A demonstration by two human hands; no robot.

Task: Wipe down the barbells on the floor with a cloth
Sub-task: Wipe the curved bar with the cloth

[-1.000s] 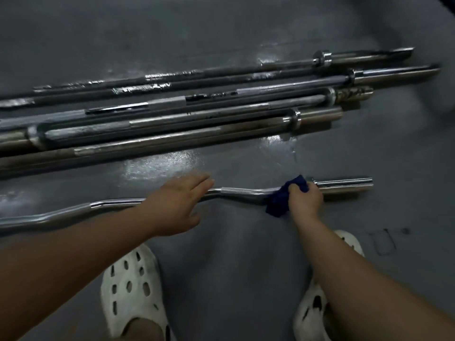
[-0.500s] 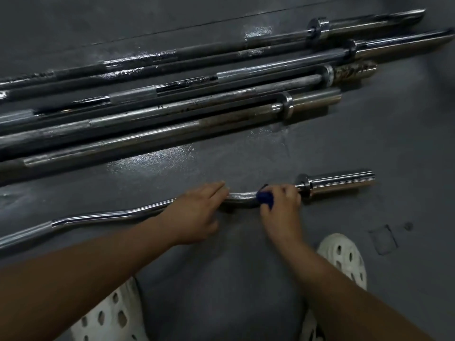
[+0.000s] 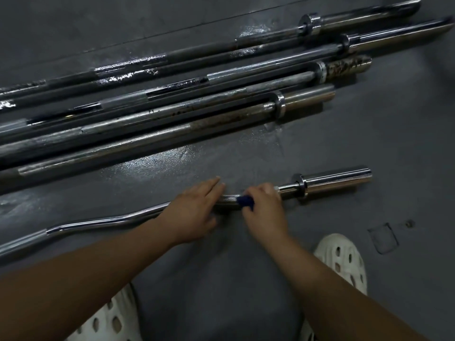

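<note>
A chrome curl bar [image 3: 334, 180] lies across the grey floor in front of me, its wavy shaft running left. My right hand [image 3: 264, 210] grips a dark blue cloth [image 3: 245, 201] wrapped on the knurled shaft, just left of the sleeve collar. Only a small patch of the cloth shows under the fingers. My left hand [image 3: 194, 212] rests on the bar right beside it, fingers straight and pointing away from me. Several long straight barbells [image 3: 221, 99] lie side by side farther back, some rusty and some wet.
My two white perforated clogs [image 3: 342, 262] stand on the floor close under my arms. Wet shiny patches [image 3: 157, 166] mark the floor between the curl bar and the straight bars. A faint square mark [image 3: 382, 237] sits at the right.
My right hand slid the cloth left along the bar, away from the sleeve, and the cloth became mostly hidden. My left hand shifted right along the shaft. The view moved closer.
</note>
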